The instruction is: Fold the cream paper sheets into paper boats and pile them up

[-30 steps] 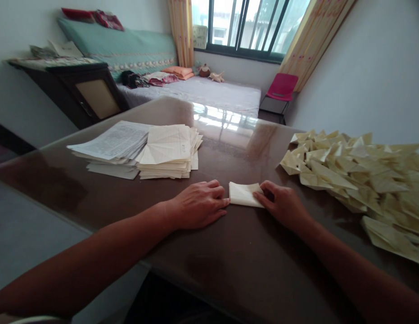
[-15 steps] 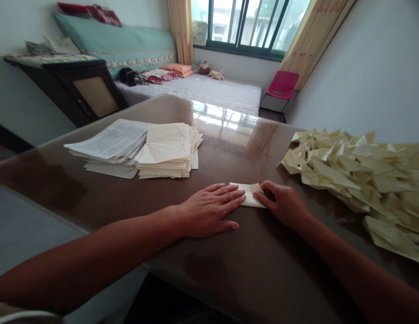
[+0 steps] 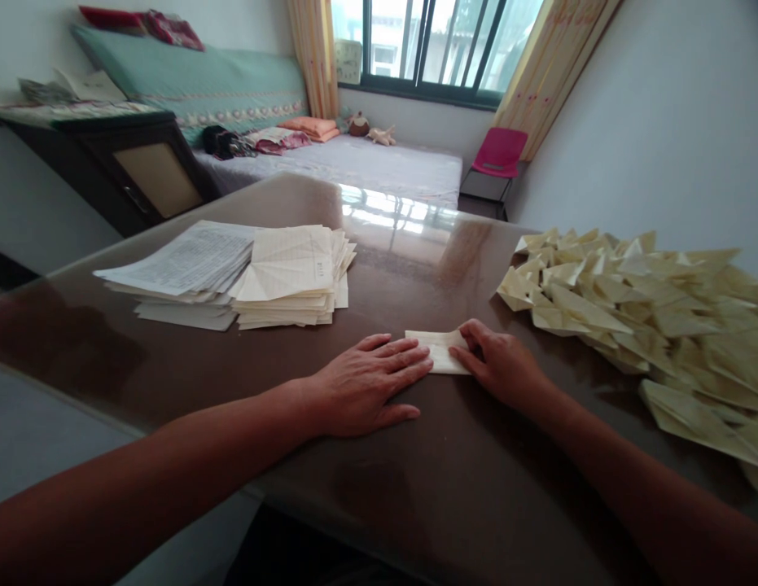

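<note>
On table (image 3: 384, 293), left hand (image 3: 366, 387) now flattened onto folded paper (image 3: 440, 356), right hand (image 3: 501, 363) pinching it

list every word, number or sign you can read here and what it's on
No text is legible:
White printed sheets: lines of print, too small to read.
Top cream sheet: small dark marks, too blurred.
Square clock: markings too blurred.
Folded paper: no print shows.

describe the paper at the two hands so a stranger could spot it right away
On the brown table, find the left hand lying flat and the right hand pinching. Touched by both is a small, folded cream paper, lying apart from the stacked sheets to its left and the heaped folded pieces to its right.
</note>
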A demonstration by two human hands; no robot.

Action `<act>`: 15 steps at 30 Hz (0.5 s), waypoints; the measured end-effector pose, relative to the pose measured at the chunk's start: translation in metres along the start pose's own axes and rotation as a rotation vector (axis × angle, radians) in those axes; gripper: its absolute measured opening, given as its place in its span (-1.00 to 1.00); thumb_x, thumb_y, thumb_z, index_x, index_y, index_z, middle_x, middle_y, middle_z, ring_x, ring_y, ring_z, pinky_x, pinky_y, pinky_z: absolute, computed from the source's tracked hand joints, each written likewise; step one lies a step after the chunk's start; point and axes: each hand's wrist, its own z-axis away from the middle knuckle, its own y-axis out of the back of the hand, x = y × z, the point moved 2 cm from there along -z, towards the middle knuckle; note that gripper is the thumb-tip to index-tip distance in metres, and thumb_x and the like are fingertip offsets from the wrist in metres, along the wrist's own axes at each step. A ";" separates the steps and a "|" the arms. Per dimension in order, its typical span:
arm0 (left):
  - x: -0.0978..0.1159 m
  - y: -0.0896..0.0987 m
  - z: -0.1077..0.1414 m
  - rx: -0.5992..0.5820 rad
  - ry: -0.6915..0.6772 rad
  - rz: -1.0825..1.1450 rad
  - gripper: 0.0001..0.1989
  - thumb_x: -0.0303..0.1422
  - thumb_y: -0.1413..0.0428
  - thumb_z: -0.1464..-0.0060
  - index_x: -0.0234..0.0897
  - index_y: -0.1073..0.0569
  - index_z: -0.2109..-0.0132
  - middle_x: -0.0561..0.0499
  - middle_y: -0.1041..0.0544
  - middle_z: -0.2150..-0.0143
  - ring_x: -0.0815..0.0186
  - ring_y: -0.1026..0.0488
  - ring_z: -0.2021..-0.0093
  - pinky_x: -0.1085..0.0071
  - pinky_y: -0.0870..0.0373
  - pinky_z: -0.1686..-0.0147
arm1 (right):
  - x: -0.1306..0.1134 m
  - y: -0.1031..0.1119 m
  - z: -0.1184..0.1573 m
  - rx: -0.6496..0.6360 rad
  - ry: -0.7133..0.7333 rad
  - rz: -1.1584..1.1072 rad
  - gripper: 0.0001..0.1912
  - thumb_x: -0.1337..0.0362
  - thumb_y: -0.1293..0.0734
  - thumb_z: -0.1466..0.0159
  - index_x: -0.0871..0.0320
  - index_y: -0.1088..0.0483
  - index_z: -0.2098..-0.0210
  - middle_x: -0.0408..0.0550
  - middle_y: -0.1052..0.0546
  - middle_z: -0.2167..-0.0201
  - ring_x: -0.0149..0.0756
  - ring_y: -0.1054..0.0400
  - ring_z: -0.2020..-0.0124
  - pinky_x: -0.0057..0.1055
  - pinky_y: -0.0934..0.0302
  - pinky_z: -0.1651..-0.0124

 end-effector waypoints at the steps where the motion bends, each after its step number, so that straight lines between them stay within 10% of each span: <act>1: 0.000 0.000 0.000 -0.006 0.001 -0.002 -0.41 -0.03 0.17 -0.26 -0.19 -0.07 -0.33 -0.03 -0.12 -0.36 0.21 -0.01 -0.36 0.26 0.14 -0.30 | 0.000 0.000 0.000 0.001 -0.001 -0.002 -0.82 0.11 -0.20 -0.27 0.08 -0.24 0.24 -0.16 -0.47 0.49 -0.31 -0.33 0.48 -0.46 0.06 0.44; 15: 0.001 0.001 -0.002 -0.004 0.011 -0.050 -0.47 -0.07 0.13 -0.26 -0.09 -0.12 -0.31 -0.02 -0.13 -0.36 0.16 -0.02 -0.35 0.20 0.07 -0.27 | -0.003 0.000 -0.001 0.016 -0.056 0.029 -0.76 0.12 -0.20 -0.29 0.09 -0.29 0.12 -0.16 -0.50 0.47 -0.32 -0.36 0.47 -0.46 0.05 0.48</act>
